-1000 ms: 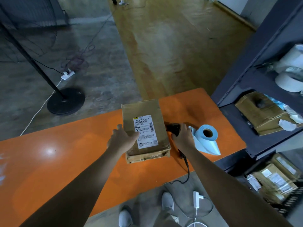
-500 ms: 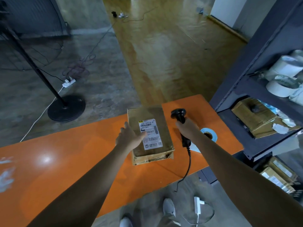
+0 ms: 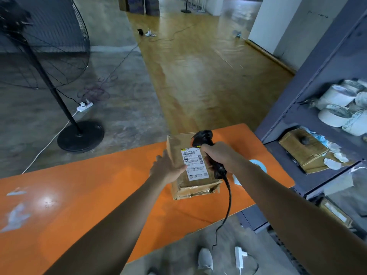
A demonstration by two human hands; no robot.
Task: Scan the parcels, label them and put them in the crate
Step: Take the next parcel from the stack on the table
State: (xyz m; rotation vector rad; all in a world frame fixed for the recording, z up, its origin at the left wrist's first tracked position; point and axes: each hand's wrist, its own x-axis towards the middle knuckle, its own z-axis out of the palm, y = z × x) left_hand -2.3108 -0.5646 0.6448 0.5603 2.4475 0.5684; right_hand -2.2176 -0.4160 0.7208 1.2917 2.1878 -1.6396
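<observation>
- Cardboard parcel [image 3: 198, 185] lies flat near the orange worktop's [image 3: 99, 185] right end, label up.
- Left hand [image 3: 168, 168] rests, fingers straight, against the parcel's left side.
- Right hand [image 3: 218, 155] grips the barcode scanner [image 3: 202, 137] above the parcel.

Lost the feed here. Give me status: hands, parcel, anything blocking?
Right hand grips scanner over parcel. Left hand rests on parcel's left edge. Nothing between scanner and label.

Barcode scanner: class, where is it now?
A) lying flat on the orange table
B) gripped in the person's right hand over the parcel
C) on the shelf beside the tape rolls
B: the right hand curls round the handle of the barcode scanner, whose head is above the parcel.
</observation>
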